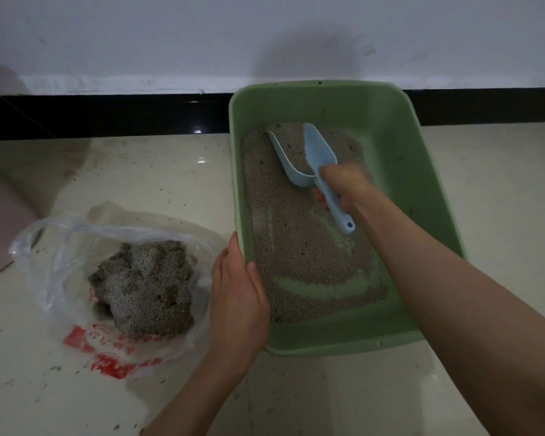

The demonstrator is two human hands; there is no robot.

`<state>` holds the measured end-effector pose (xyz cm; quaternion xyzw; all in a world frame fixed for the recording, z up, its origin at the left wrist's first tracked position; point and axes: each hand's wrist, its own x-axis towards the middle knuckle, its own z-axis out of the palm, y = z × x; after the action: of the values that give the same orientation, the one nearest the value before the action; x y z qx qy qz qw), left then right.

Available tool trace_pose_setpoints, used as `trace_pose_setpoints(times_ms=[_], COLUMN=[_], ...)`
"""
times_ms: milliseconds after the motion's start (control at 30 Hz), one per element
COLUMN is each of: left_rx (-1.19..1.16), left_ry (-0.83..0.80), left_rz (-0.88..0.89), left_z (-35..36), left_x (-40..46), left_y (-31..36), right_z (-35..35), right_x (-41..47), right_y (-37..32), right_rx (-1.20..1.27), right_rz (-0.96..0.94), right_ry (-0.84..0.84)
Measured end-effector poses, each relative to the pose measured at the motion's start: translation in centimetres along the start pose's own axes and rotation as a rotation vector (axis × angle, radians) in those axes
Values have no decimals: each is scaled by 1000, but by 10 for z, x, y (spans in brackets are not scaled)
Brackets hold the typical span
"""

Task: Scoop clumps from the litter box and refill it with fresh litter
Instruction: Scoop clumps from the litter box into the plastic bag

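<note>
The rectangular green plastic litter box [390,127] sits on the glossy pale tile floor [501,199], holding grainy grey litter [296,234] scraped thin in streaks. Inside it, the right hand [343,187] grips a smooth pale blue plastic scoop [309,158]; the left hand [236,294] clasps the box's near-left rim. Left of the box lies 1 crinkled clear plastic bag [76,247] of lumpy grey clumps [145,284].

Your litter box [400,121] is soft green, and the litter [296,234] in it is grey-brown and speckled, with green streaks where the bottom shows through. Your scoop [315,158] is pale blue. The plastic bag [60,247] beside it is see-through with red print, and the clumps [145,284] inside are grey and dotted. The floor [158,171] is shiny cream, the skirting [92,114] black, the wall [170,36] white.
</note>
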<state>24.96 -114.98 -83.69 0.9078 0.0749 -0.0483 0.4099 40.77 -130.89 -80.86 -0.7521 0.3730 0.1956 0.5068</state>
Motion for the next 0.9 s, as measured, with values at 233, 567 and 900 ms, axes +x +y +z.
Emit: trace_pose_setpoints(times_ms=[233,567,900], left_rx=[-3,0,26], left_ry=[14,7,-6], left_rz=[15,17,-10], left_z=[2,1,-1], left_x=[3,3,1], left_y=[-1,-2,1], right_z=[17,6,-30], right_x=[2,-3,-28], right_y=[25,46,61], right_rx=[277,471,11], right_rz=[65,-30,-35], right_ry=[-105,-177,-124])
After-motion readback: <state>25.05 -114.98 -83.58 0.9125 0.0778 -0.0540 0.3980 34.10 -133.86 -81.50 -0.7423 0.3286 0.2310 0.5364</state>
